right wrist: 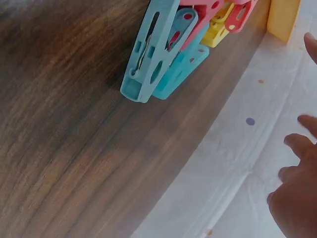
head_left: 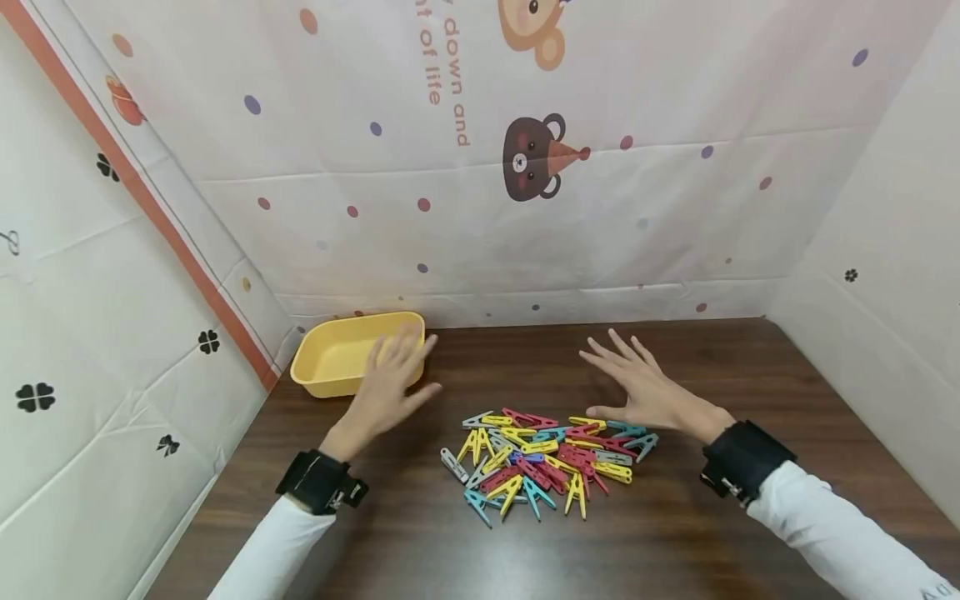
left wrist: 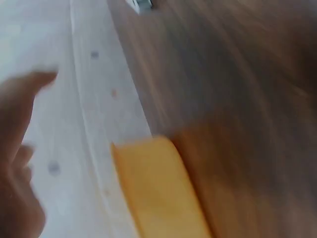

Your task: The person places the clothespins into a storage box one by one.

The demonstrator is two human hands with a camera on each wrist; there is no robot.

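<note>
A pile of plastic clothespins (head_left: 540, 447) in red, yellow, teal, grey and blue lies on the dark wooden table. My left hand (head_left: 386, 385), fingers spread, overlaps the right side of a yellow basin (head_left: 337, 350) in the head view and holds nothing. Over the pile's right edge, my right hand (head_left: 637, 382) is spread too, its thumb nearest the clothespins. In the right wrist view a grey-blue clothespin (right wrist: 151, 54) lies at the pile's edge, with the right-hand fingers (right wrist: 299, 146) off to the side. The left wrist view is blurred.
A white printed sheet (head_left: 450, 233) with dots and bears rises behind the table (head_left: 420, 533). More sheeting (head_left: 885, 367) stands along the right side, and a sheet with an orange stripe (head_left: 150, 200) borders the left. Both wrists wear black bands (head_left: 318, 482).
</note>
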